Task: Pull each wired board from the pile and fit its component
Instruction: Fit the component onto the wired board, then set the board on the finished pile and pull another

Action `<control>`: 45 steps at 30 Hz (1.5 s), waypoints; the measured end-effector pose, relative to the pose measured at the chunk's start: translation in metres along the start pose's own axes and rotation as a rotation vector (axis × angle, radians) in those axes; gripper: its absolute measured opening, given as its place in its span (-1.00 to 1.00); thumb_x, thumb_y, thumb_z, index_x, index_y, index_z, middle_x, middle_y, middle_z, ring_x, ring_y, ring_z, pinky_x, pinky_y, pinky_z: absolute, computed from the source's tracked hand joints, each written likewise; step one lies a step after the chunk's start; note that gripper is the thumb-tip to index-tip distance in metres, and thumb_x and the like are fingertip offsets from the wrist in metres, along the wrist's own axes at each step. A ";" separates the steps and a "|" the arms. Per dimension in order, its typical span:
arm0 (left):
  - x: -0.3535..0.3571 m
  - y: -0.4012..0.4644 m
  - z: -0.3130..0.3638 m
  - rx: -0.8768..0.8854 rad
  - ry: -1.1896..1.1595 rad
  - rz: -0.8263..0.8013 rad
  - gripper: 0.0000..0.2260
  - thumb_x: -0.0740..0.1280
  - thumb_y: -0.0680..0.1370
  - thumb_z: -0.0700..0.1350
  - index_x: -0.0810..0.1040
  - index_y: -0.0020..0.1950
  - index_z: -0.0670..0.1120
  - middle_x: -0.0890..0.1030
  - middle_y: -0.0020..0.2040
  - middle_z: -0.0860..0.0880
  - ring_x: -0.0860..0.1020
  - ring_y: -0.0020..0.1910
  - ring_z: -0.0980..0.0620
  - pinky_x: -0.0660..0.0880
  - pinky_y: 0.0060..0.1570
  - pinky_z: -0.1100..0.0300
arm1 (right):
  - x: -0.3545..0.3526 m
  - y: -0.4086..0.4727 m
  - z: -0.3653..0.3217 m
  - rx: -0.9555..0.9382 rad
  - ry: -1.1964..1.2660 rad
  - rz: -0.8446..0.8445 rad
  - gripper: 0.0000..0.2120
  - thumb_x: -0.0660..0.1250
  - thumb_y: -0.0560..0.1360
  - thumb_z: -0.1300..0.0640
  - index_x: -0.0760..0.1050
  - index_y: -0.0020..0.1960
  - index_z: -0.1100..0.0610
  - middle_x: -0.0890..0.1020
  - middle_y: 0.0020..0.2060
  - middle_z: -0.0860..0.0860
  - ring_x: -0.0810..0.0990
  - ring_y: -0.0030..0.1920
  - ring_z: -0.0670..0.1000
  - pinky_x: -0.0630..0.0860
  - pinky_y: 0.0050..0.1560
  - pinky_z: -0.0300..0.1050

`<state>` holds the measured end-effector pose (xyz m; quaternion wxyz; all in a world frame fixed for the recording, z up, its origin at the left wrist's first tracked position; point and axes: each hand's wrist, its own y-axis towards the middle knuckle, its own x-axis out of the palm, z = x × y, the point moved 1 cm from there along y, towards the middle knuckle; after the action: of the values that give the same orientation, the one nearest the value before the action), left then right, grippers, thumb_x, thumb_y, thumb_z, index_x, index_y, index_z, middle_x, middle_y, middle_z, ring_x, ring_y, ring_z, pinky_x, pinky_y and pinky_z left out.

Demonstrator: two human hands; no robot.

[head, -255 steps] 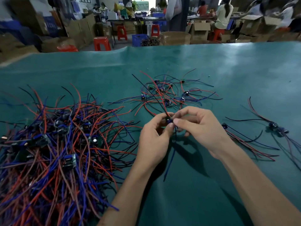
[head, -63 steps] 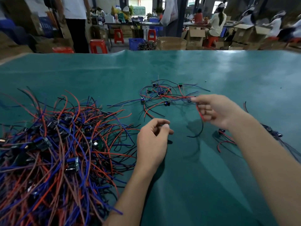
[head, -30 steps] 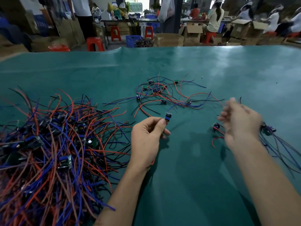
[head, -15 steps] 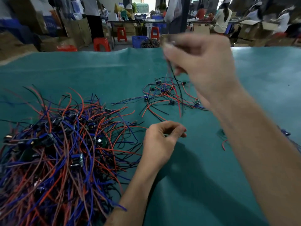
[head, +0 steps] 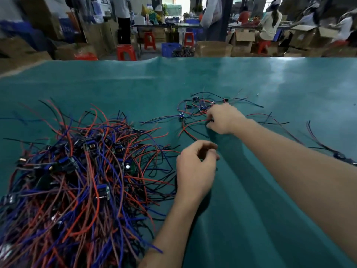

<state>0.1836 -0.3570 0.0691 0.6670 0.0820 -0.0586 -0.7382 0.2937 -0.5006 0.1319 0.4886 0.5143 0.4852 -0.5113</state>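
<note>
A big pile of wired boards (head: 77, 171) with red, blue and black leads covers the left of the green table. A smaller cluster of wired pieces (head: 195, 107) lies at the middle back. My right hand (head: 224, 118) reaches into that cluster, its fingers curled round red and black leads at its near edge. Nearer to me, my left hand (head: 195, 167) sits just right of the big pile. Its fingers curl in and the thumb meets the fingertips, pinching a small dark component that is mostly hidden.
More wired pieces (head: 340, 155) lie at the right edge, beyond my right forearm. The green table cover (head: 251, 209) is bare in front of me. Cardboard boxes, red stools and seated people stand beyond the table's far edge.
My right hand has dropped from in front of the camera onto the middle cluster and closed on its leads. My left hand has stayed put, fingers still curled.
</note>
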 end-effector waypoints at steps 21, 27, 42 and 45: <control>-0.001 -0.004 0.014 0.054 -0.120 -0.144 -0.74 0.38 0.61 -0.20 0.63 -0.28 -0.09 0.64 -0.40 0.06 0.50 -0.42 0.23 0.41 -0.34 0.39 | 0.019 -0.130 0.000 0.166 1.731 0.034 -0.83 0.44 0.50 0.18 0.68 -0.02 0.28 0.68 -0.23 0.09 0.57 -0.39 -0.07 0.41 -0.46 -0.31; 0.003 -0.004 0.009 -0.005 -0.079 -0.260 -0.84 0.35 0.61 -0.29 0.67 -0.15 -0.23 0.59 -0.42 0.05 0.49 -0.41 0.16 0.43 -0.33 0.33 | 0.016 -0.125 0.025 0.238 1.486 0.359 -0.83 0.47 0.51 0.22 0.66 -0.12 0.36 0.58 -0.29 0.19 0.46 -0.47 -0.10 0.38 -0.50 -0.26; 0.000 -0.002 0.004 0.007 -0.059 -0.093 -0.88 0.38 0.60 -0.23 0.71 -0.04 -0.09 0.65 -0.36 0.08 0.57 -0.31 0.20 0.43 -0.22 0.42 | -0.008 -0.141 0.097 0.594 1.877 0.817 -0.77 0.27 0.67 0.05 0.48 -0.16 0.04 0.59 -0.40 -0.06 0.53 -0.41 -0.10 0.46 -0.35 -0.23; 0.000 -0.002 0.005 0.016 -0.069 -0.088 -0.90 0.40 0.59 -0.22 0.69 -0.03 -0.07 0.69 -0.31 0.05 0.59 -0.27 0.18 0.47 -0.19 0.39 | -0.031 -0.158 0.126 0.549 1.818 0.952 -0.77 0.21 0.69 0.00 0.43 -0.14 0.00 0.52 -0.43 -0.09 0.49 -0.47 -0.18 0.41 -0.43 -0.29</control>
<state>0.1806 -0.3569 0.0735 0.6309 0.0643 -0.0836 -0.7687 0.1296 -0.6178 0.1620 -0.0406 0.9328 0.2849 0.2170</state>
